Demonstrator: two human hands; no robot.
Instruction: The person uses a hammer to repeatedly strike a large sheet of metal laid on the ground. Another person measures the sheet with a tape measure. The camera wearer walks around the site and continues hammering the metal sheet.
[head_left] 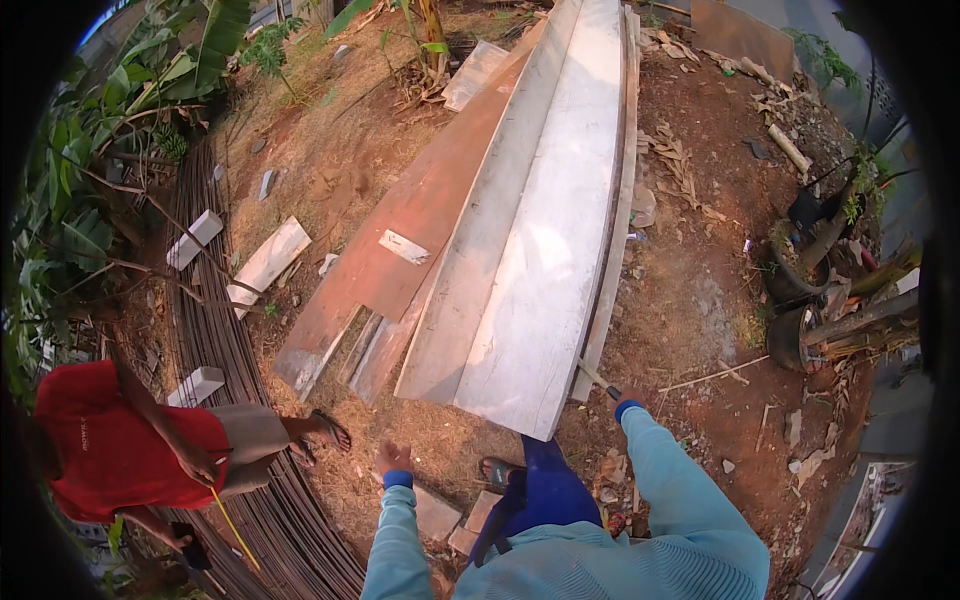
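Note:
My right hand (625,402) is closed round the dark grip of a short tool (598,378) with a pale shaft. The tool's far end meets the edge of a long wooden trough of boards (545,270); its exact kind is not clear. That trough has a pale, whitish inner face and runs away from me, its near end by my legs. Lower and to the left, my left hand (393,457) hangs above the ground with its fingers apart, holding nothing I can see.
Brown panels (400,235) lie left of the trough. Long dark rods (290,510) and pale blocks (195,238) are at the left. A person in a red shirt (105,440) stands there with a yellow tape measure (236,530). Plant pots (795,265) stand at the right.

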